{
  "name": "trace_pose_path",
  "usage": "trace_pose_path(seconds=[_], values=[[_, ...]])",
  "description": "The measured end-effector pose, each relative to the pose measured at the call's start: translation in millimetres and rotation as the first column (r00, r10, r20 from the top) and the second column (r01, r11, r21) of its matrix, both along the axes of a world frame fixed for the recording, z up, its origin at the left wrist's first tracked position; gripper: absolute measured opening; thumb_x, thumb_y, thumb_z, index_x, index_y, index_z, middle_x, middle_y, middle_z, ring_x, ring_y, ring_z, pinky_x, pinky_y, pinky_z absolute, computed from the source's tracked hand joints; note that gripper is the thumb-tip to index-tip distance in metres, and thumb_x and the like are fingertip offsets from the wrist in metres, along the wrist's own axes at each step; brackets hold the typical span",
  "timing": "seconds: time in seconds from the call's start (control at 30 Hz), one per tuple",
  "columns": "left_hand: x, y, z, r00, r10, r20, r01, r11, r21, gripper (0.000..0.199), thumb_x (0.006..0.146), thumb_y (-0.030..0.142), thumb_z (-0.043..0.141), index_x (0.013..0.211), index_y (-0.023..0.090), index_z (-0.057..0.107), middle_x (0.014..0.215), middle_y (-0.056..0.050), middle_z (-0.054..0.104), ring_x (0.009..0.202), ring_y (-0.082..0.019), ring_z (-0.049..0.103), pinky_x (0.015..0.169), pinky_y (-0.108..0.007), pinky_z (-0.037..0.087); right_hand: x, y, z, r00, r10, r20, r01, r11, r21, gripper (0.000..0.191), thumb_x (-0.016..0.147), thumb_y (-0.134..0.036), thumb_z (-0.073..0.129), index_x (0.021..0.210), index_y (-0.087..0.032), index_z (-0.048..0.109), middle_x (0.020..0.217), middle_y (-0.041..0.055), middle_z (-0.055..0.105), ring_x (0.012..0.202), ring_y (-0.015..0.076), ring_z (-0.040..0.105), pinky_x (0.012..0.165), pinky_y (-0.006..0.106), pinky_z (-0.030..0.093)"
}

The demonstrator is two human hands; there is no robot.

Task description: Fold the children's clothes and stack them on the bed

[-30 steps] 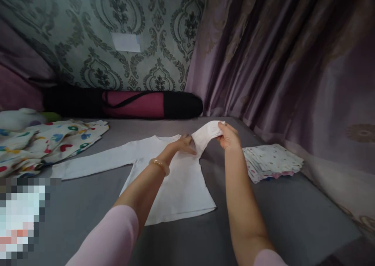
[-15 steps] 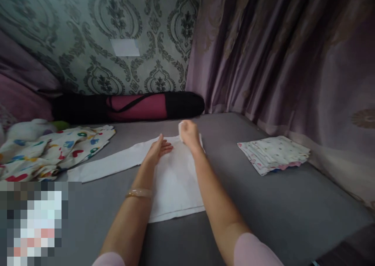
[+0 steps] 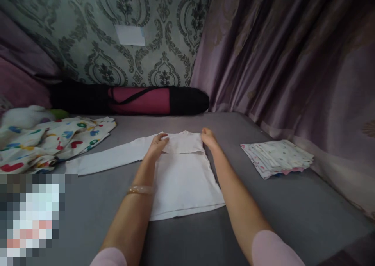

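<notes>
A white long-sleeved shirt [image 3: 184, 184] lies spread on the grey bed surface, its hem towards me. One sleeve stretches out to the left; the other lies folded flat across the top of the body. At the left shoulder my left hand [image 3: 159, 144] has its fingers bent together on the end of the folded sleeve; its fingertips are partly hidden. My right hand [image 3: 208, 136] is closed on the shirt's edge at the right shoulder, where the sleeve folds over.
On the right lies a stack of folded patterned clothes [image 3: 278, 156]. A crumpled garment with colourful prints [image 3: 79, 139] and a white plush toy [image 3: 27, 116] are at the left. A long black and dark-pink bag [image 3: 140, 100] lies along the wall, with purple curtains [image 3: 249, 55] at the right.
The sleeve end has passed from my right hand to the left side, leaving the sleeve across the top. My right hand has moved right to the shoulder; my left hand's fingers have closed.
</notes>
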State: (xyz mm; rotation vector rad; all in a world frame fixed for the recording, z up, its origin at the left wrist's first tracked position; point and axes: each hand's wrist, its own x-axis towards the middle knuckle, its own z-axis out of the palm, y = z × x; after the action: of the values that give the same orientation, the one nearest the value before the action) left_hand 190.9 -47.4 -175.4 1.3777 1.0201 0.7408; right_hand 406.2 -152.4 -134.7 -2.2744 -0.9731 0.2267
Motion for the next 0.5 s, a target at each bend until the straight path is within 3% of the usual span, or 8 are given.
trace_pose_path(seconds=[0.13,0.27,0.4,0.5], values=[[-2,3,-2.9,0.995,0.008,-0.096,0.012,0.979,0.203,0.037,0.074,0.035,0.060,0.102,0.013,0.068,0.066,0.001,0.055,0.059,-0.014,0.051,0.055,-0.024,0.040,-24,5,-25.7,0.998,0.067,0.018,-0.065,0.994,-0.093,0.044,0.094,-0.027,0.036,0.130,-0.008,0.053,0.135,0.0194,0.053,0.130,0.0261,0.044,0.107,0.037,0.031],[-5,5,-7.0,0.958,0.058,-0.279,0.089,0.871,0.484,0.033,0.082,0.034,0.053,0.103,0.014,0.070,0.073,-0.003,0.061,0.070,-0.017,0.056,0.068,-0.027,0.043,-41,6,-40.7,0.983,0.125,0.133,-0.090,0.966,-0.242,0.063,0.098,-0.044,0.027,0.145,-0.002,0.032,0.154,0.0200,0.025,0.143,0.0300,0.019,0.115,0.043,0.012],[-8,3,-9.5,0.921,0.137,-0.364,0.111,0.804,0.584,0.042,0.087,0.030,0.052,0.126,0.014,0.056,0.090,-0.008,0.067,0.083,-0.020,0.061,0.076,-0.029,0.046,-43,2,-47.0,0.957,0.158,0.244,-0.078,0.948,-0.309,0.070,0.098,-0.048,0.019,0.147,0.002,0.025,0.155,0.0206,0.022,0.143,0.0309,0.017,0.115,0.043,0.012],[-10,-1,-7.7,0.865,0.177,-0.469,0.167,0.781,0.602,0.042,0.090,0.026,0.050,0.130,0.014,0.050,0.107,-0.013,0.066,0.097,-0.023,0.061,0.083,-0.032,0.046,-42,1,-50.9,0.940,0.164,0.299,-0.070,0.951,-0.301,0.070,0.098,-0.048,0.021,0.147,0.003,0.025,0.154,0.0209,0.024,0.142,0.0312,0.018,0.114,0.043,0.012]])
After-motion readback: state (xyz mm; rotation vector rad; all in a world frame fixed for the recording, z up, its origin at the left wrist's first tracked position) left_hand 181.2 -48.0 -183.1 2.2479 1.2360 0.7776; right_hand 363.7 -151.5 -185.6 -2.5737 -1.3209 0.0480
